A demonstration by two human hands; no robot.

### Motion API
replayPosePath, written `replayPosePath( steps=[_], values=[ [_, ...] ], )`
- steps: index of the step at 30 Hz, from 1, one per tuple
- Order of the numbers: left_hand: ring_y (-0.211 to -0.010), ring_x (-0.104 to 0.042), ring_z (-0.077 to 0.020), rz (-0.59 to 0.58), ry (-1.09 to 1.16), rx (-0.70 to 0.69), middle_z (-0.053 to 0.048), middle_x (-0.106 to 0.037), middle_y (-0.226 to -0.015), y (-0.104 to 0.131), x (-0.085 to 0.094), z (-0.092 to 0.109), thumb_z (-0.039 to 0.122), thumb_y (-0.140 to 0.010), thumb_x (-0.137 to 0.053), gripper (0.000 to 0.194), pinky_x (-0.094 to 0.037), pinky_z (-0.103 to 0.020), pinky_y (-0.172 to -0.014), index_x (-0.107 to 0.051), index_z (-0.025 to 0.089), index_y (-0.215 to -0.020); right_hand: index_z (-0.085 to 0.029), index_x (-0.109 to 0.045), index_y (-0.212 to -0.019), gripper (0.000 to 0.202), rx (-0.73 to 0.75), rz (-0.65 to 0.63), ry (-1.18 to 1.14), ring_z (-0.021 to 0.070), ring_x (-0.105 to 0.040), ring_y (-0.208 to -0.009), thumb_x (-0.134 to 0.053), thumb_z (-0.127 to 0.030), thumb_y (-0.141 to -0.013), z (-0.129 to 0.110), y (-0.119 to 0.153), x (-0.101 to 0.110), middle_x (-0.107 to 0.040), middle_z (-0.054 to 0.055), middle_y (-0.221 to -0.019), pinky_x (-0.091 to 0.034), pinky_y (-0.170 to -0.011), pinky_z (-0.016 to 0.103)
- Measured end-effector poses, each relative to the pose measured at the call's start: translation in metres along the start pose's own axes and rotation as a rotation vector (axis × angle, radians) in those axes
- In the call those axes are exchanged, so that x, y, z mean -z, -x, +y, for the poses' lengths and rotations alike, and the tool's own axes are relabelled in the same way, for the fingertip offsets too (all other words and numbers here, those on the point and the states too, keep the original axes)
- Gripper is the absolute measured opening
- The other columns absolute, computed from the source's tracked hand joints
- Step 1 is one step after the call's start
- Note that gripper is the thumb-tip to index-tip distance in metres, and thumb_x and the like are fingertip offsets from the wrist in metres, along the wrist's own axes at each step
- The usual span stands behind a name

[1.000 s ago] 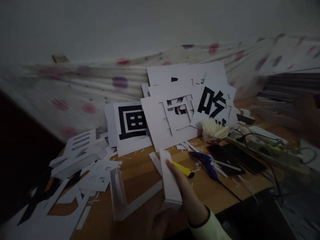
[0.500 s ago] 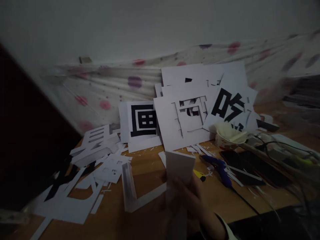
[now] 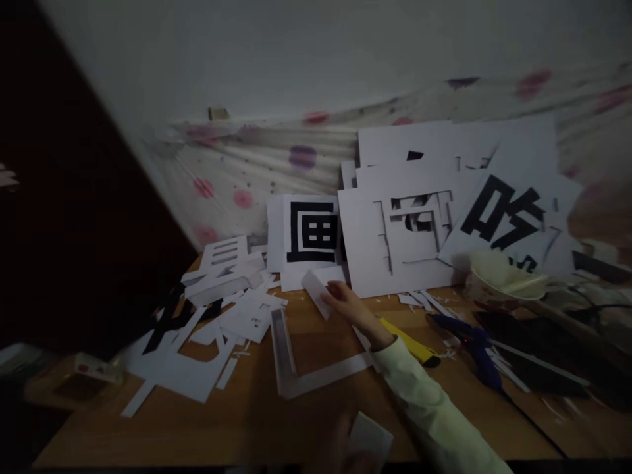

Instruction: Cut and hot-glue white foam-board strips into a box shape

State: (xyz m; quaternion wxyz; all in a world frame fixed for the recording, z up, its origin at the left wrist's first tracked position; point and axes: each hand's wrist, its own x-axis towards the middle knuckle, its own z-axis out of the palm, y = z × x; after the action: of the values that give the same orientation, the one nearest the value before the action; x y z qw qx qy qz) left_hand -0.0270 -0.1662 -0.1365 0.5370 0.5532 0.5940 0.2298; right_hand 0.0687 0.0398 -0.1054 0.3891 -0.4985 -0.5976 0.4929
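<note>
My right hand (image 3: pixel 348 303), in a pale sleeve, reaches over the table. Its fingers pinch a small white board strip (image 3: pixel 316 293) in front of the sheet with a black character (image 3: pixel 313 230). Low in the frame, my left hand (image 3: pixel 340 441) is dim and blurred, closed on a white board piece (image 3: pixel 372 438). Between the hands, a white angled frame of board strips (image 3: pixel 284 368) stands on the wood, and my right forearm covers its right end. A yellow utility knife (image 3: pixel 412 345) lies beside that forearm.
A blue glue gun (image 3: pixel 476 355) with a cable lies at right, near dark flat slabs (image 3: pixel 538 355) and a paper bowl (image 3: pixel 503 283). Cut-out white sheets (image 3: pixel 390 263) lean against the wall. Paper scraps (image 3: pixel 187 378) cover the left side; a brown table edge (image 3: pixel 162 454) runs in front.
My right hand has moved forward and left, away from the large white piece, and now holds a small strip. The piece has dropped lower with my left hand. The view has shifted left.
</note>
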Motion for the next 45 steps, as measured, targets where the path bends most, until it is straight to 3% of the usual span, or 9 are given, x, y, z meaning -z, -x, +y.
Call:
replayPosePath(
  steps=[4,7,11,20,24,26,28,33,45],
  values=[
    [-0.103,-0.065,-0.0267,0.206,-0.150,-0.018,-0.007,-0.073,-0.110,0.005,-0.004,0.013,0.030,-0.080,-0.060,0.033,-0.048,-0.036,-0.092,-0.071,0.022,-0.111,-0.021,-0.066,-0.103,0.022,0.106,-0.072,0.041,0.0214,-0.061,-0.111,-0.060,-0.035,-0.088,-0.005,0.050,0.024,-0.069,0.008,-0.114,-0.044,-0.103,0.037],
    [-0.097,-0.067,-0.0226,0.189,-0.244,-0.172,-0.003,-0.076,-0.102,-0.001,-0.005,0.034,0.019,-0.085,-0.056,0.025,-0.049,-0.034,-0.090,-0.074,0.026,-0.100,-0.025,-0.069,-0.105,0.026,0.297,-0.331,0.222,0.0209,-0.066,-0.102,-0.062,-0.043,-0.088,0.002,0.108,0.055,-0.072,0.004,-0.107,-0.051,-0.091,0.033],
    [-0.096,-0.069,-0.0206,0.200,-0.378,-0.345,-0.002,-0.076,-0.105,-0.017,-0.005,0.055,0.017,-0.091,-0.051,0.027,-0.050,-0.032,-0.088,-0.073,0.027,-0.102,-0.026,-0.075,-0.093,0.030,0.356,-0.354,0.333,0.0203,-0.071,-0.086,-0.050,-0.043,-0.095,0.016,0.146,0.091,-0.076,0.005,-0.092,-0.056,-0.077,0.029],
    [-0.088,-0.069,-0.0188,0.408,-0.676,-0.386,-0.003,-0.075,-0.096,-0.042,0.003,0.044,0.020,-0.094,-0.051,0.021,-0.054,-0.030,-0.079,-0.069,0.024,-0.105,-0.023,-0.074,-0.092,0.030,0.430,-0.257,0.426,0.0218,-0.074,-0.074,-0.051,-0.042,-0.092,0.051,0.104,0.098,-0.077,0.006,-0.083,-0.058,-0.066,0.030],
    [-0.100,-0.067,-0.0202,0.870,-0.530,-0.584,-0.004,-0.073,-0.107,-0.014,0.023,0.020,0.024,-0.091,-0.058,0.018,-0.052,-0.036,-0.092,-0.069,0.026,-0.105,-0.023,-0.075,-0.092,0.028,0.400,-0.158,0.430,0.0247,-0.074,-0.073,-0.056,-0.043,-0.088,0.084,0.087,0.096,-0.078,0.006,-0.083,-0.059,-0.064,0.032],
    [-0.102,-0.066,-0.0201,1.140,-0.361,-0.535,-0.004,-0.072,-0.107,0.001,0.034,0.005,0.026,-0.089,-0.060,0.015,-0.051,-0.036,-0.095,-0.071,0.027,-0.099,-0.023,-0.075,-0.092,0.027,0.373,-0.157,0.421,0.0266,-0.074,-0.075,-0.057,-0.042,-0.085,0.092,0.085,0.096,-0.078,0.007,-0.086,-0.060,-0.064,0.035],
    [-0.113,-0.062,-0.0220,1.229,-0.112,-0.395,-0.005,-0.069,-0.116,0.007,0.041,-0.011,0.033,-0.091,-0.058,0.021,-0.047,-0.038,-0.102,-0.071,0.027,-0.106,-0.023,-0.076,-0.093,0.027,0.343,-0.167,0.402,0.0275,-0.075,-0.075,-0.057,-0.041,-0.084,0.095,0.085,0.095,-0.078,0.007,-0.088,-0.060,-0.064,0.036],
    [-0.133,-0.049,-0.0253,1.069,0.444,-0.190,-0.009,-0.056,-0.142,-0.017,0.037,-0.050,0.053,-0.088,-0.057,0.051,-0.036,-0.040,-0.113,-0.059,0.023,-0.130,-0.025,-0.076,-0.092,0.026,0.302,-0.198,0.399,0.0274,-0.074,-0.076,-0.057,-0.040,-0.082,0.103,0.086,0.090,-0.078,0.006,-0.086,-0.061,-0.068,0.038],
    [-0.136,-0.045,-0.0244,1.021,0.545,-0.187,-0.009,-0.054,-0.144,-0.045,0.038,-0.061,0.053,-0.093,-0.049,0.050,-0.031,-0.039,-0.116,-0.060,0.021,-0.130,-0.027,-0.074,-0.100,0.026,0.432,-0.232,0.509,0.0230,-0.075,-0.077,-0.050,-0.031,-0.088,0.111,0.090,0.081,-0.078,0.003,-0.092,-0.060,-0.071,0.034]
  ],
)
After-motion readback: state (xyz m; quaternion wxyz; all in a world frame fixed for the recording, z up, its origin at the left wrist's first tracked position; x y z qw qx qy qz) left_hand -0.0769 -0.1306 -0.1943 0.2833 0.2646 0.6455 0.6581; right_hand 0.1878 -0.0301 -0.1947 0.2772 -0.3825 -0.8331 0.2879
